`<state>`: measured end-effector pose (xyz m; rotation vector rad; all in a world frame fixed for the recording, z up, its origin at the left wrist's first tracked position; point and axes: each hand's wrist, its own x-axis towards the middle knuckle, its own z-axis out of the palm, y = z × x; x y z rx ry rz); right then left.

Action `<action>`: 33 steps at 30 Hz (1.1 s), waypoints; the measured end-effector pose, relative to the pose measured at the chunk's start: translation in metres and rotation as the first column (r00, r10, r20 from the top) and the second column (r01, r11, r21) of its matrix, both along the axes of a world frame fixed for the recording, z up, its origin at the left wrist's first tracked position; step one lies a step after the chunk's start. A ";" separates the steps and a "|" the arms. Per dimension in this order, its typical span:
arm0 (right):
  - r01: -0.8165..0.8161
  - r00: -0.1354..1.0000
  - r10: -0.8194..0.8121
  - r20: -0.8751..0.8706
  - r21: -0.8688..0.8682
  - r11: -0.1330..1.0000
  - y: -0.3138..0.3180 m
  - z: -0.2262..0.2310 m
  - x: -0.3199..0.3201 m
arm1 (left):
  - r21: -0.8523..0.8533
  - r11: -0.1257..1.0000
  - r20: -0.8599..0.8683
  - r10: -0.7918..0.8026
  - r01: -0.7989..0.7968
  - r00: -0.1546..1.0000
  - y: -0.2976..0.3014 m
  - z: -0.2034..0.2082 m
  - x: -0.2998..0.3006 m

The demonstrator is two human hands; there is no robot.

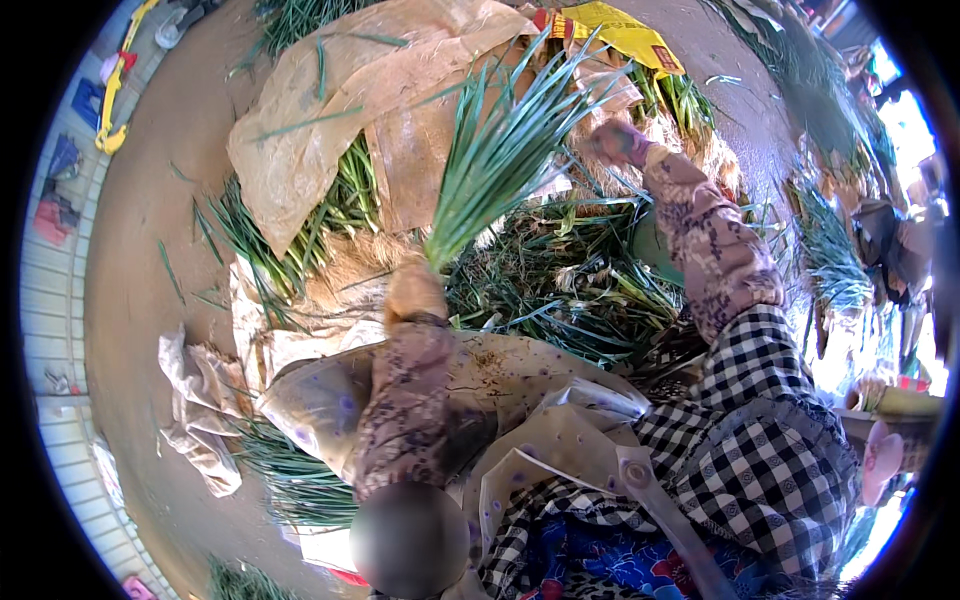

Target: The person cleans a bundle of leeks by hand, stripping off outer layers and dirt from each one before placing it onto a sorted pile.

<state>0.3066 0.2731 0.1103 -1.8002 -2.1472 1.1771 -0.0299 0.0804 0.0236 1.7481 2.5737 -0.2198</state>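
Note:
My left hand [415, 288], in a tan glove, is closed round the lower end of a bunch of green onions [505, 140]. The long leaves fan up and to the right from it, and the glove hides the root end. My right hand [622, 143], in a purplish glove, is stretched far forward, right of the leaf tips and beside pale-rooted onions [680, 105]. Motion smears its fingers, so whether it holds anything cannot be told. Below and between the hands lies a heap of loose green leaves and trimmings [560, 270].
Tan sheeting [300, 150] covers more onions [345, 195] at the far left, with a yellow printed bag [625, 35] at the back. A spotted plastic apron [500, 375] spreads over my lap. A crumpled cloth [200, 410] lies on the left floor; other onion piles [830, 250] stand right.

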 end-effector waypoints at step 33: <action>0.120 0.947 -0.246 0.206 0.483 0.867 -0.061 -0.144 0.085 | 0.020 0.969 -0.861 -0.108 0.246 0.497 -0.052 0.180 -0.287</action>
